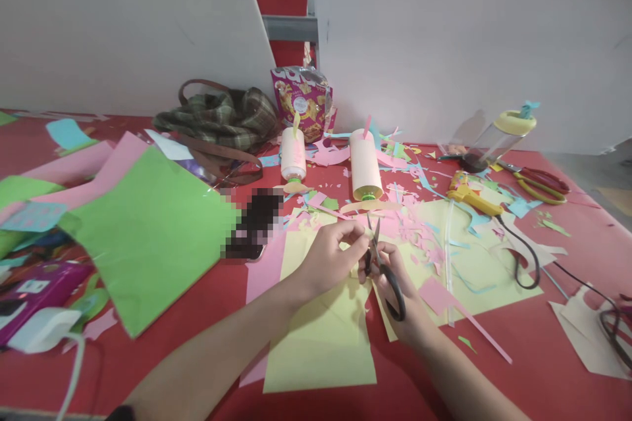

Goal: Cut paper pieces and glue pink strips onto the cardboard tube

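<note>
Right hand: the right hand [401, 289] has its fingers through the loops of a pair of black-handled scissors [382, 270], blades pointing up and away, slightly parted.
Left hand: the left hand [328, 256] pinches a small pale yellow paper scrap [368, 233] between thumb and fingertips, right at the scissor blades.
Where the work sits: above a pale yellow paper sheet [320, 342] lying on the red table [543, 368], near its front edge.
Just behind the hands: two cream paper-wrapped bottles [365, 168] lie on their sides among pink, blue and green paper snippets [409, 210].
Right side: a yellow glue gun [469, 194] with a black cord, and red-and-yellow scissors [538, 183] further back.
Left side: a large green paper sheet [148, 230] over pink sheets.
Back: a plaid cloth bag [217, 120] beside a pink snack pouch [302, 100].
</note>
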Available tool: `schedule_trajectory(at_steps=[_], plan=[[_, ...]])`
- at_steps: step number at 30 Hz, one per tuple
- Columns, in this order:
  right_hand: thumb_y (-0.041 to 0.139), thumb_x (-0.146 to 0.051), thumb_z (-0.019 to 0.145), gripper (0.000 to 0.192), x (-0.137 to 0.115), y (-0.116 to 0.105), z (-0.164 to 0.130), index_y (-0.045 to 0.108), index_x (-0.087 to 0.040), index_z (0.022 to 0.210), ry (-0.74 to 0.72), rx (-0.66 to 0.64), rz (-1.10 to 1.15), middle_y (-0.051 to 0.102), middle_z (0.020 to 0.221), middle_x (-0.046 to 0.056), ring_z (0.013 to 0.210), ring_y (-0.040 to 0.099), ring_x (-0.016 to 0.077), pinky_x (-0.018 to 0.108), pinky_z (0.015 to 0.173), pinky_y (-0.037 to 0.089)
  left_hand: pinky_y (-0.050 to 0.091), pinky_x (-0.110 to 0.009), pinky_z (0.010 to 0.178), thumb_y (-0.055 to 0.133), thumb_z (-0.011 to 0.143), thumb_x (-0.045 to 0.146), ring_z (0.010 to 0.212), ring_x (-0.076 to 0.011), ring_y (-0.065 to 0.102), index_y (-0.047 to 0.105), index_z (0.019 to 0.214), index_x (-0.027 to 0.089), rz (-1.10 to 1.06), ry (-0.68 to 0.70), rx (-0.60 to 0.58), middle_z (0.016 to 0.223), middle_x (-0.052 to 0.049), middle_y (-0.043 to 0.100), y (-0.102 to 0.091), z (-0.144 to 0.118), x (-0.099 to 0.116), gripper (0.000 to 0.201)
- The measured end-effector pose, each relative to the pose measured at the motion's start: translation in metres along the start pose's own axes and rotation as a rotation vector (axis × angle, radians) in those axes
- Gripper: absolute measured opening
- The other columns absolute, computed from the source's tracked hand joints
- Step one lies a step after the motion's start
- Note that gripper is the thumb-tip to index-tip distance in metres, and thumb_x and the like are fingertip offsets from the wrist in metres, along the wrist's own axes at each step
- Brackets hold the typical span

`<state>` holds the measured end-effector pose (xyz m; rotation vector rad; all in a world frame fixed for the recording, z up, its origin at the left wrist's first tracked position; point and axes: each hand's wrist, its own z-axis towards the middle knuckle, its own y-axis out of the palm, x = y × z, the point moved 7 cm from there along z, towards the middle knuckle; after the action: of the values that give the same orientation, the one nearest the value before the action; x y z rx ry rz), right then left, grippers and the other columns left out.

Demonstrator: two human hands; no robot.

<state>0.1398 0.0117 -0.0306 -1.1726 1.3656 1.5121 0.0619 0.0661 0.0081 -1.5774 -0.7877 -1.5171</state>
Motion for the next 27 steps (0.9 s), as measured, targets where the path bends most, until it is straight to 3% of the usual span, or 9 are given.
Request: schedule_trajectory(at_steps=[12,27], plan=[[0.048,-0.046,0.074,0.030,0.000,0.003,0.000,0.034,-0.026,0.091,0.057,-0.026,0.007,0.038,0.076,0.000,0.061,0.036,0.0122,0.025,0.054,0.031,0.037,-0.020,0.060,0.040,0.076,0.018,0.060,-0.0077,0.046,0.044,0.060,0.015,0.156,0.031,-0.017,0.059,0.003,0.048,-0.007,0.002,0.009,0.017],[0.050,-0.044,0.073,0.030,0.003,0.011,-0.001,0.032,-0.025,0.090,0.138,-0.118,0.047,0.037,0.068,-0.003,0.054,0.031,0.0100,0.024,0.050,0.026,0.034,-0.021,0.057,0.041,0.072,0.019,0.056,-0.0079,0.040,0.045,0.058,0.015,0.364,0.026,-0.202,0.057,0.004,0.043,-0.020,0.005,0.017,0.015]])
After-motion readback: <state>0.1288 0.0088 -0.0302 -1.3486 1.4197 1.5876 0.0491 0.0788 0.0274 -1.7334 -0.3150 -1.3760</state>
